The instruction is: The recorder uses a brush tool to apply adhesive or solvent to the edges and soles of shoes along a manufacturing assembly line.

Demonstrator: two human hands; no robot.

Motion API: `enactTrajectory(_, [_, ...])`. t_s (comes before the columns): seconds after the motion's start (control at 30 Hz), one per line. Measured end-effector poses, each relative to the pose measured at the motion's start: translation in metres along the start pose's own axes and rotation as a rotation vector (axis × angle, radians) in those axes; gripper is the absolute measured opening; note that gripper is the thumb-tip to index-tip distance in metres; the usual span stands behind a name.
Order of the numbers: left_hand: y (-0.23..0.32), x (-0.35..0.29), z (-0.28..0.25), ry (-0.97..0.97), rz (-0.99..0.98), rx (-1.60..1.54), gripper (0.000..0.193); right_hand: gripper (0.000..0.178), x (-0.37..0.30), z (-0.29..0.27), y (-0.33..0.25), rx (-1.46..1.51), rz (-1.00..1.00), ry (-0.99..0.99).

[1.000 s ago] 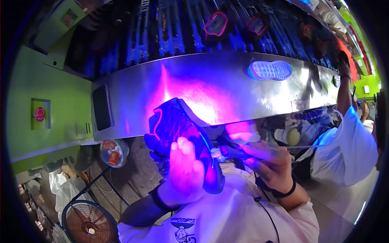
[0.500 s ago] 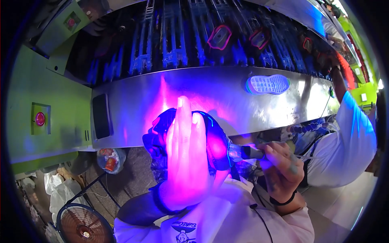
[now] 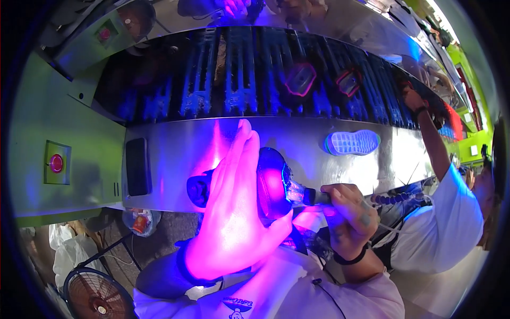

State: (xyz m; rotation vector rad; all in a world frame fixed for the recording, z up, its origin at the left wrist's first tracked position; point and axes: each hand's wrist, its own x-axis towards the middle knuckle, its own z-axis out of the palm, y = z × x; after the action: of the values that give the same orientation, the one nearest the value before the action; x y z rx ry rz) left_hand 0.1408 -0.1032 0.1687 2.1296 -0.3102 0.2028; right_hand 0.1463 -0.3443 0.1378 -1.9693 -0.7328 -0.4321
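Under strong violet light, my left hand (image 3: 228,212) holds a dark shoe upper (image 3: 272,183) above the metal table. Its fingers stretch straight along the upper, and the thumb lies at the near right side. Much of the upper is hidden behind this hand; a dark rounded part shows left of the fingers. My right hand (image 3: 351,215) is closed round the dark handle of a brush (image 3: 314,197). The pale brush head meets the right edge of the upper. Farther right on the table lies a pale shoe sole (image 3: 353,142), tread side up.
Behind the table (image 3: 175,138) runs a dark slatted conveyor (image 3: 241,80) carrying shoe parts (image 3: 300,80) with glowing pink rims. A black phone (image 3: 138,166) lies at left by a green panel with a red button (image 3: 56,163). A co-worker's arm (image 3: 433,133) reaches in at right; a fan (image 3: 95,297) stands lower left.
My view has tilted up, showing more beyond the conveyor. The upper has turned in my left hand. My right hand and the brush have shifted left, with the brush head still at the upper's edge.
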Motion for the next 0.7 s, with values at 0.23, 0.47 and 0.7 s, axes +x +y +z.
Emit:
enactTrajectory(0.23, [-0.044, 0.004, -0.037, -0.166, 0.167, 0.332, 0.13, 0.034, -0.02, 0.049, 0.026, 0.066, 0.062, 0.107])
enactTrajectory(0.47, [-0.084, -0.05, -0.044, -0.332, -0.308, -0.295, 0.118, 0.036, -0.01, 0.054, 0.003, 0.284, 0.297, 0.049])
enactTrajectory(0.7, [-0.055, -0.082, -0.021, -0.388, -0.042, -0.345, 0.114, 0.033, 0.017, 0.013, -0.03, 0.216, 0.229, -0.099])
